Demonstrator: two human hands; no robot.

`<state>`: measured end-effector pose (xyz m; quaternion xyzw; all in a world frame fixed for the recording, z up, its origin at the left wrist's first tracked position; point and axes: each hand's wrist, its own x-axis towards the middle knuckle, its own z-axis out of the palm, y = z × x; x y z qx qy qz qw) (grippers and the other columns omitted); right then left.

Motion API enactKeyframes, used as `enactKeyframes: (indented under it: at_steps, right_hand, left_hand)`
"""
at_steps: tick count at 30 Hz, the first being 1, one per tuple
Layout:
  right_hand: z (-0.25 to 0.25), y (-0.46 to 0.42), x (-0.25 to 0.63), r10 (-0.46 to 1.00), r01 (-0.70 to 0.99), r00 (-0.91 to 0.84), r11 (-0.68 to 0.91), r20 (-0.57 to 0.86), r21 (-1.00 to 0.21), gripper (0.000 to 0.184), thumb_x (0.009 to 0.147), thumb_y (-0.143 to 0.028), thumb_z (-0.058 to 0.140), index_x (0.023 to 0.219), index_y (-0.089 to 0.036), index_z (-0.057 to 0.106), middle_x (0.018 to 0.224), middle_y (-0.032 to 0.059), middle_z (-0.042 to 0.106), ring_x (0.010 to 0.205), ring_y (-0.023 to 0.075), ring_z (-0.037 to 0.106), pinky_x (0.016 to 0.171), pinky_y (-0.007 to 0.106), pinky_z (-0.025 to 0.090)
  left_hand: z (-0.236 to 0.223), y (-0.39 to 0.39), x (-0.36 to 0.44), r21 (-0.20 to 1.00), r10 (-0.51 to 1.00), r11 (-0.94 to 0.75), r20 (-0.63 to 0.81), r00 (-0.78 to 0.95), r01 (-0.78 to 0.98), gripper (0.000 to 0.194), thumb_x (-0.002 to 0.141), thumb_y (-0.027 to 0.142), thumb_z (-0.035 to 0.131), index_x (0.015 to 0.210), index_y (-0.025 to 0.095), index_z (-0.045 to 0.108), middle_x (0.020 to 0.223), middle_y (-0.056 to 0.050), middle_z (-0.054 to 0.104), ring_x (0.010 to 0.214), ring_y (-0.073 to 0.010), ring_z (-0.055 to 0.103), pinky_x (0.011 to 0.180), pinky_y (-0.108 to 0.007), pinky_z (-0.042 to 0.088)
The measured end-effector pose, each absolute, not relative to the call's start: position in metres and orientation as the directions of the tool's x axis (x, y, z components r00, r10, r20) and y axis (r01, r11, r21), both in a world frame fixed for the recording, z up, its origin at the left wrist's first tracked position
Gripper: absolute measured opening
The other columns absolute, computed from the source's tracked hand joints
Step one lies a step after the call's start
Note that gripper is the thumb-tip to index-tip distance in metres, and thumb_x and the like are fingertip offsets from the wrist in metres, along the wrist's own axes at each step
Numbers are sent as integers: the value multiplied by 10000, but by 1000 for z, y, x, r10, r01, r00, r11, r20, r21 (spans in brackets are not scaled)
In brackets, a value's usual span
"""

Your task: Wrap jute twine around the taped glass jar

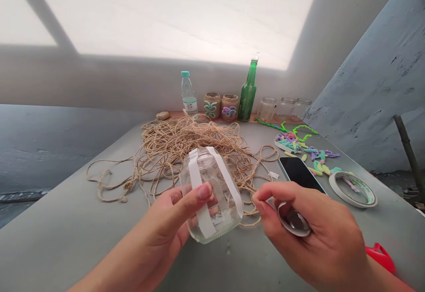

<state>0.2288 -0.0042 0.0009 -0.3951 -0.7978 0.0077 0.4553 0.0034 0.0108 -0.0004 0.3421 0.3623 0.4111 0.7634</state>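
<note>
My left hand (175,216) grips a clear glass jar (215,194), tilted, with its thumb across the front. White tape strips (227,181) run down the jar's side from its neck toward its base. To the right of the jar, apart from it, my right hand (312,230) is closed with thumb and forefinger pinched. A curled strip of white tape (300,233) shows in its grasp; something dark and shiny appears inside the curl, and I cannot make out what it is. A large tangle of jute twine (192,137) lies just behind the jar.
At the back stand a water bottle (187,95), two twine-wrapped jars (212,106), a green bottle (248,90) and several clear jars (267,109). On the right lie a phone (300,172), a tape roll (337,192), colourful fuzzy pieces (320,154) and a red object (381,256).
</note>
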Motion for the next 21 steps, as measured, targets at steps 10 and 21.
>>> enactKeyframes:
  at_steps: [10, 21]
  right_hand:
    - [5, 1, 231, 653, 495, -380, 742, 656, -452, 98, 990, -114, 646, 998, -204, 687, 706, -59, 645, 550, 77, 540, 532, 201, 429]
    - [14, 19, 251, 778, 629, 45, 465, 626, -623, 79, 1101, -330, 546, 1060, -268, 571, 710, -58, 544, 575, 111, 523, 553, 241, 441]
  left_hand:
    - [0, 14, 2, 838, 853, 447, -294, 432, -313, 406, 918, 511, 750, 1197, 220, 790, 1193, -110, 835, 1233, -352, 704, 1119, -467, 490]
    - [0, 6, 6, 942, 777, 337, -282, 563, 8, 658, 566, 487, 999, 1158, 301, 779, 1128, -48, 823, 1118, -371, 726, 1046, -500, 530]
